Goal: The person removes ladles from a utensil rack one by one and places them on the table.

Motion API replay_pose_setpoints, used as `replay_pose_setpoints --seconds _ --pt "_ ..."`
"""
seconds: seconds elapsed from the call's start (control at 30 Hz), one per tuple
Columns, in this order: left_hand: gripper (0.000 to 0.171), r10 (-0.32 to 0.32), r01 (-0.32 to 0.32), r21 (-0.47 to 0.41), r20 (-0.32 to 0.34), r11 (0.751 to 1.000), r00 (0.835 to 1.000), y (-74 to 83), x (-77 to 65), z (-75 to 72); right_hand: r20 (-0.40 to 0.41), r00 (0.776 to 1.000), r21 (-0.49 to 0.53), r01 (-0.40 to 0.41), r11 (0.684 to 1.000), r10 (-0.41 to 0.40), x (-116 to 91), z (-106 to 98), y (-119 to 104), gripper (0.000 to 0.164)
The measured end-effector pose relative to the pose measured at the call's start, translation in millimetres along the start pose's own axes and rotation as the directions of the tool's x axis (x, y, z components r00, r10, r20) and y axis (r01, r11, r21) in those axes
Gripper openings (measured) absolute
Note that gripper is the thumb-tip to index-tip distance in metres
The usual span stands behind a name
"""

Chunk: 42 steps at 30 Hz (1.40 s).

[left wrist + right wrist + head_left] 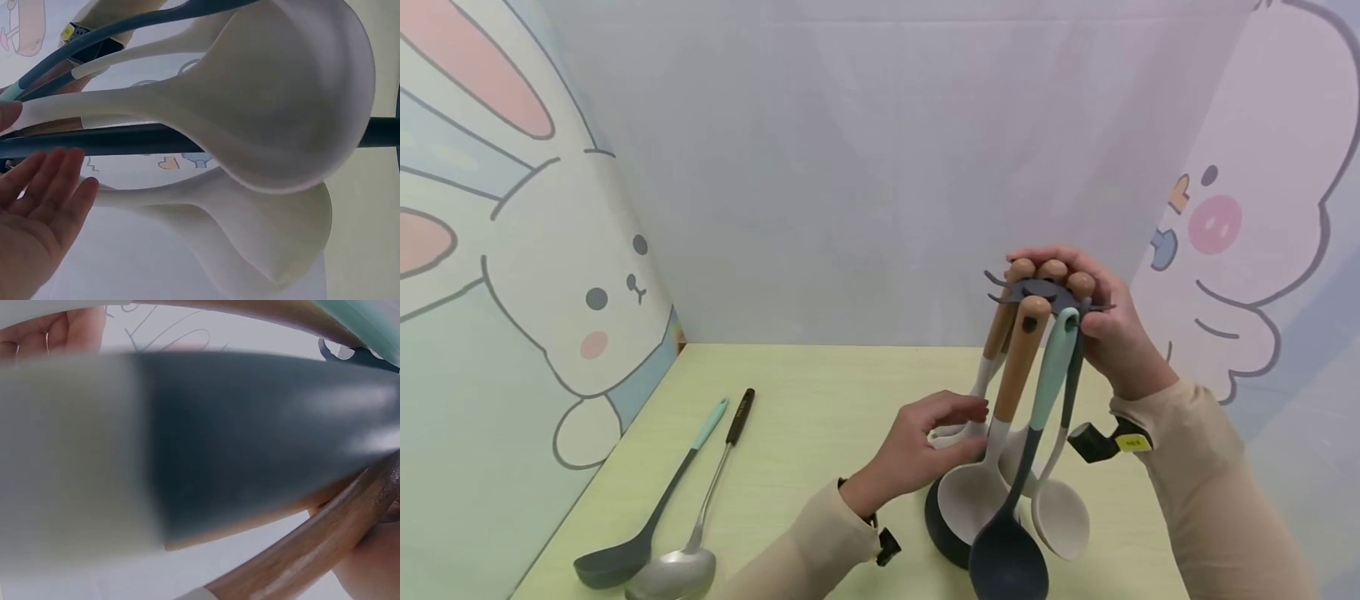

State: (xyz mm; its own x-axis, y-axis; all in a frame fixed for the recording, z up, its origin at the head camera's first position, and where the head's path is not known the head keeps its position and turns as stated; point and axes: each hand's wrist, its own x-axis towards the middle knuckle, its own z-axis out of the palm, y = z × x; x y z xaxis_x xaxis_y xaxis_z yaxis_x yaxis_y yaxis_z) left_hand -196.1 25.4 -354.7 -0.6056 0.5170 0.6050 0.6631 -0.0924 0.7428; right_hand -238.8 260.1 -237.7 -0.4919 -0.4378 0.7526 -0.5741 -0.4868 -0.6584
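Utensil stand (pixel 937 527) matt, plastic-looking, on it a white ladle (pixel 966 500), smooth, plastic-looking, its wood-look handle (pixel 1018 368) smooth, lightly glossy, left of stand a metal ladle (pixel 681 573), softly shiny, right of stand a sleeve (pixel 1195 442), matt cloth

**No writing is clear enough to read**

A yellow label (pixel 1133 442) on the black wrist device (pixel 1096 443) at the right sleeve (pixel 1198 433) carries small dark characters, but they are too small to be read. On the black handle (pixel 741 417) of the metal ladle (pixel 681 571), there are tiny pale marks, also not readable. In the right wrist view, grey lines (pixel 167 326) appear on the pale backdrop (pixel 880 167); whether they are letters, I cannot tell.
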Motion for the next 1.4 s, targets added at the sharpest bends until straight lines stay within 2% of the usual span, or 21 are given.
replay_pose_setpoints --seconds 0.13,0.37,0.57,0.63,1.03,1.23,1.4 --pt "0.031 -0.033 0.033 -0.029 0.0 0.999 0.999 2.7 1.9 5.5 -0.034 0.999 -0.024 -0.015 1.0 0.014 -2 2 -1 0.067" --pt "0.027 -0.032 0.032 -0.066 -0.009 0.997 0.999 10.5 5.2 11.5 -0.077 0.996 -0.044 -0.039 0.998 0.035 -3 8 -4 0.066" --pt "0.028 -0.156 0.151 -0.091 -0.053 0.984 0.986 14.5 6.5 14.8 -0.114 0.993 -0.061 -0.049 0.997 0.042 -5 12 -6 0.067" --pt "0.028 -0.173 0.167 -0.102 -0.059 0.981 0.983 15.1 6.2 14.9 -0.125 0.991 -0.063 -0.052 0.997 0.044 -6 13 -7 0.068" --pt "0.021 -0.097 0.088 -0.107 -0.082 0.99 0.992 13.2 2.5 17.5 -0.173 0.984 -0.064 -0.051 0.997 0.04 -6 17 -5 0.062" --pt "0.02 -0.061 0.053 -0.08 -0.099 0.995 0.993 12.7 1.6 18.2 -0.21 0.976 -0.08 -0.07 0.994 0.051 -6 18 -5 0.062" --pt "0.02 -0.032 0.026 -0.054 -0.112 0.998 0.993 12.2 2.6 17.5 -0.212 0.976 -0.088 -0.074 0.993 0.054 -6 17 -4 0.062"
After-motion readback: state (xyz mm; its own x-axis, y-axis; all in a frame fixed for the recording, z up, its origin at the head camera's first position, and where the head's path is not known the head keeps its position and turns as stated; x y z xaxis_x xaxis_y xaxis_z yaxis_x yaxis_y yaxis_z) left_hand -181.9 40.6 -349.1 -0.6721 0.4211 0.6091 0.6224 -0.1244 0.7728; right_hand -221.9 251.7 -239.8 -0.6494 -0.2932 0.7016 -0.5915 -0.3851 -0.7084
